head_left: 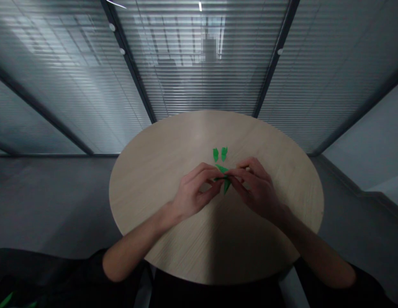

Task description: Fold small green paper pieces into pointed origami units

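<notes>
Over the middle of the round table, a green piece of what looks like folded paper (227, 185) with pointed ends is pinched between both hands. My left hand (196, 188) grips it from the left, thumb and fingertips closed. From the right, my right hand (254, 183) pinches the same piece, and the fingertips of the two hands meet there. The fingers cover its centre. Just beyond lie two small green folded pieces, one on the left (215, 154) and one on the right (224, 153), side by side and apart from my hands.
The round wooden table (147, 171) stands before a glass wall with blinds (202, 85) and dark frames. Grey floor (57, 201) surrounds it. At the lower left, some green bits (6, 299) show against something dark.
</notes>
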Available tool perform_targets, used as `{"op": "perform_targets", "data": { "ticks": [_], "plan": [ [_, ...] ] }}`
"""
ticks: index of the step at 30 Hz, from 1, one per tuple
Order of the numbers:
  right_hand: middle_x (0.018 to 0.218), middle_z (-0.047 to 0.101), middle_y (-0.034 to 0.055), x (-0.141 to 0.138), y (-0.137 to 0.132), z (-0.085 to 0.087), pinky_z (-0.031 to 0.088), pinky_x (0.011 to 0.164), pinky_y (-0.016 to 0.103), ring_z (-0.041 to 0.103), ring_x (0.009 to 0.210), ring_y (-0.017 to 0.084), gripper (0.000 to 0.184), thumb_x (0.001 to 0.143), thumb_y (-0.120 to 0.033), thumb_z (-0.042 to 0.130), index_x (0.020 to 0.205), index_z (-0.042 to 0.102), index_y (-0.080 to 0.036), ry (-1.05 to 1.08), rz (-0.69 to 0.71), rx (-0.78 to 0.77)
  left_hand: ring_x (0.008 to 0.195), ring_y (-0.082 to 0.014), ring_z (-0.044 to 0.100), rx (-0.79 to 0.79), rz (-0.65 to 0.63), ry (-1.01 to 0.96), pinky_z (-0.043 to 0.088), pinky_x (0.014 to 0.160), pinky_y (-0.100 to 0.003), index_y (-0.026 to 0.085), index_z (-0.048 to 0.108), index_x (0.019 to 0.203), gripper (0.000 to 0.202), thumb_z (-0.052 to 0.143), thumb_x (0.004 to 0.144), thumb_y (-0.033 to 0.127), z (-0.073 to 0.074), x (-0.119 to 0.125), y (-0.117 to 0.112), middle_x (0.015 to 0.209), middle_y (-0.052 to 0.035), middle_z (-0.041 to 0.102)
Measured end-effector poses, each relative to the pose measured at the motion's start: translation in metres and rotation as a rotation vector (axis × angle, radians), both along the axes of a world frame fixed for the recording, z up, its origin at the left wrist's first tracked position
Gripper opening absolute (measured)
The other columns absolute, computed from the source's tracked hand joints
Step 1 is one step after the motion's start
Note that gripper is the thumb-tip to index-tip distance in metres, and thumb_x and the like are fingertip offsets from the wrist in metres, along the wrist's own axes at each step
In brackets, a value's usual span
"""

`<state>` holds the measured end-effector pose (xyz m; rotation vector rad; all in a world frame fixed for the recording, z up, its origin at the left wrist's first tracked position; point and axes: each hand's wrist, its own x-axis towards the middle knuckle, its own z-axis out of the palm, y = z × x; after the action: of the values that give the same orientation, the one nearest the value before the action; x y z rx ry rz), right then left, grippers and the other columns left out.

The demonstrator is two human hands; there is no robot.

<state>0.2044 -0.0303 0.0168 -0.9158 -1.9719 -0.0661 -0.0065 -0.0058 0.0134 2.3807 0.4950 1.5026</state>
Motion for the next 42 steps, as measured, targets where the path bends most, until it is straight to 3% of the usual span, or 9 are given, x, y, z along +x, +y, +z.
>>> {"op": "perform_targets", "data": {
  "ticks": [3,9,14,17,21,26,31,36,42],
  "plan": [
    [0.1,0.057,0.0057,0.001,0.0,-0.002,0.053,0.068,0.032,0.061,0.086,0.018,0.011,0.099,-0.022,0.064,0.106,0.072,-0.025,0.087,0.002,-0.012,0.088,-0.0132,0.067,-0.161,0.012,-0.04,0.059,0.068,-0.02,0.017,0.065,0.106,0.015,0.067,0.092,0.011,0.002,0.002,-0.003,0.1,-0.006,0.067],
    [0.105,0.059,0.0061,0.001,0.003,-0.006,0.055,0.067,0.03,0.062,0.087,0.017,0.017,0.098,-0.017,0.063,0.109,0.072,-0.026,0.033,0.055,0.014,0.078,-0.0136,0.068,-0.837,-0.181,-0.231,0.062,0.063,-0.024,0.019,0.056,0.108,0.03,0.076,0.088,0.027,0.002,0.013,-0.004,0.092,-0.0022,0.067],
    [0.104,0.062,0.005,-0.002,0.003,-0.004,0.057,0.077,0.033,0.064,0.092,0.018,0.019,0.097,-0.016,0.065,0.112,0.07,-0.027,0.076,0.101,0.004,0.083,-0.0165,0.07,-1.067,-0.278,-0.316,0.065,0.065,-0.028,0.018,0.057,0.108,0.038,0.083,0.081,0.027,0.005,0.013,0.004,0.098,-0.0032,0.069],
    [0.11,0.064,0.0053,-0.001,0.003,-0.002,0.059,0.082,0.035,0.065,0.097,0.019,0.03,0.092,-0.022,0.071,0.121,0.066,-0.028,0.204,0.136,-0.127,0.085,-0.017,0.071,-1.15,-0.32,-0.344,0.063,0.066,-0.026,0.017,0.06,0.108,0.038,0.084,0.08,0.026,0.009,0.01,0.007,0.098,-0.004,0.071],
    [0.128,0.062,0.009,0.004,0.008,-0.004,0.058,0.096,0.042,0.065,0.114,0.023,0.055,0.087,-0.037,0.077,0.137,0.055,-0.027,0.525,0.23,-0.482,0.081,-0.0149,0.07,-1.253,-0.387,-0.367,0.057,0.059,-0.021,0.017,0.064,0.108,0.035,0.084,0.08,0.025,0.013,0.006,0.009,0.095,-0.003,0.073],
    [0.117,0.072,0.0077,0.007,0.017,-0.004,0.061,0.087,0.038,0.072,0.1,0.021,0.043,0.091,-0.045,0.07,0.127,0.062,-0.024,0.749,0.337,-1.012,0.071,-0.0101,0.066,-1.368,-0.401,-0.351,0.05,0.053,-0.017,0.015,0.068,0.106,0.036,0.087,0.076,0.022,0.013,0.005,0.011,0.096,-0.0041,0.072],
    [0.116,0.075,0.0058,0.004,0.016,-0.003,0.061,0.082,0.034,0.073,0.098,0.021,0.051,0.078,-0.035,0.085,0.125,0.066,-0.026,0.902,0.406,-1.118,0.067,-0.0088,0.062,-1.379,-0.394,-0.363,0.046,0.052,-0.018,0.016,0.07,0.105,0.034,0.086,0.076,0.026,0.011,0.005,0.012,0.087,-0.0014,0.07],
    [0.107,0.076,0.0052,0.0,0.017,-0.009,0.06,0.077,0.033,0.071,0.089,0.019,0.036,0.08,-0.039,0.082,0.111,0.074,-0.023,0.881,0.497,-1.225,0.067,-0.0092,0.061,-1.37,-0.374,-0.353,0.045,0.053,-0.018,0.016,0.071,0.105,0.032,0.084,0.079,0.028,0.007,0.006,0.013,0.088,-0.0023,0.07],
    [0.093,0.075,0.003,-0.002,0.015,-0.009,0.057,0.074,0.031,0.069,0.082,0.017,0.03,0.078,-0.039,0.082,0.101,0.074,-0.022,0.822,0.406,-1.158,0.086,-0.0135,0.069,-1.368,-0.38,-0.447,0.057,0.085,-0.027,0.015,0.071,0.104,0.03,0.084,0.079,0.025,0.006,0.007,0.013,0.095,-0.0045,0.073]
  ]
}}
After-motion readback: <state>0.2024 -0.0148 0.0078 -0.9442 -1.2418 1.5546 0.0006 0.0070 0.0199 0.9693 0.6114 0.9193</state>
